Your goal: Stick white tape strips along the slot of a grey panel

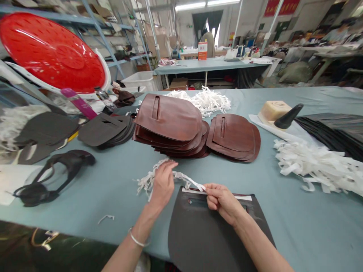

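Observation:
A dark grey leather piece (204,234) with a slot lies at the table's near edge, a white tape strip (244,197) stuck along its top edge. My right hand (222,201) pinches the end of that strip at the piece's upper left. My left hand (163,182) grips a thin white strip (184,176) that runs across to my right hand. A small bundle of white strips (144,183) lies under and left of my left hand.
Two stacks of brown leather pieces (170,124) (234,136) lie mid-table, a dark stack (106,130) to their left. White strip piles (314,166) (208,100) sit right and behind. A black tangle (51,177) lies left. A red lid (51,51) stands upper left.

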Available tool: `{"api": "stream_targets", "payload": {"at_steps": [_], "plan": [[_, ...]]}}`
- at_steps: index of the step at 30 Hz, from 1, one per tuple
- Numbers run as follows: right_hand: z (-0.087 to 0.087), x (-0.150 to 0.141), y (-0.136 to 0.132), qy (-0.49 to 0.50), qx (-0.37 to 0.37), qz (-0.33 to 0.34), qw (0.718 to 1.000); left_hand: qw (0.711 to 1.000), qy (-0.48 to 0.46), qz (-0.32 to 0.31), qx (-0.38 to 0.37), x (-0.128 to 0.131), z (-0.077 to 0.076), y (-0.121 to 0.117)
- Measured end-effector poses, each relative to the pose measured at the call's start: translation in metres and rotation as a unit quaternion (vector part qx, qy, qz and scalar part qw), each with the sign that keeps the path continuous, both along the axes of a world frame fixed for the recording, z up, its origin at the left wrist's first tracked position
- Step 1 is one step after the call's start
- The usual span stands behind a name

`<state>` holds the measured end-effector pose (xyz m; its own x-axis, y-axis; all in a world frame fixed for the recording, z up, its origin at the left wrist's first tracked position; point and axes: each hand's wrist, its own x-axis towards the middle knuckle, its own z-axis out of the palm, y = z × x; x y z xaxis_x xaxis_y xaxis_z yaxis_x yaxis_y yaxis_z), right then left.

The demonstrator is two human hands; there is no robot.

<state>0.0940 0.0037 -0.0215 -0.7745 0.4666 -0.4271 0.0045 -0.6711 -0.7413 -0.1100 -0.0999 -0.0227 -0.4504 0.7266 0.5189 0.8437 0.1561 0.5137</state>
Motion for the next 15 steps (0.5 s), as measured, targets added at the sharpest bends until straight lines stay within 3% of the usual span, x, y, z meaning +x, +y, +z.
{"api": "stream_targets", "payload": {"at_steps": [2,4,7,9,13,15], "plan": [[-0.002,-0.005,-0.002,0.013,-0.014,-0.01,1.0,0.996,-0.081,0.04,0.007,0.036,0.008,-0.005],[-0.003,-0.007,-0.005,0.01,-0.006,-0.011,1.0,0.978,-0.195,0.064,-0.037,0.067,0.008,-0.009],[-0.003,-0.008,-0.009,-0.006,0.034,0.008,0.999,0.923,-0.372,0.022,-0.097,0.092,-0.001,-0.009],[-0.003,-0.008,-0.011,-0.019,0.071,0.013,0.997,0.883,-0.462,-0.004,-0.081,0.094,-0.006,-0.006],[-0.009,-0.01,-0.015,-0.07,0.143,-0.036,0.987,0.738,-0.674,-0.022,0.01,0.077,-0.006,-0.004],[-0.011,-0.012,-0.017,-0.086,0.158,-0.042,0.983,0.672,-0.737,-0.031,0.065,0.063,-0.002,-0.007]]}}
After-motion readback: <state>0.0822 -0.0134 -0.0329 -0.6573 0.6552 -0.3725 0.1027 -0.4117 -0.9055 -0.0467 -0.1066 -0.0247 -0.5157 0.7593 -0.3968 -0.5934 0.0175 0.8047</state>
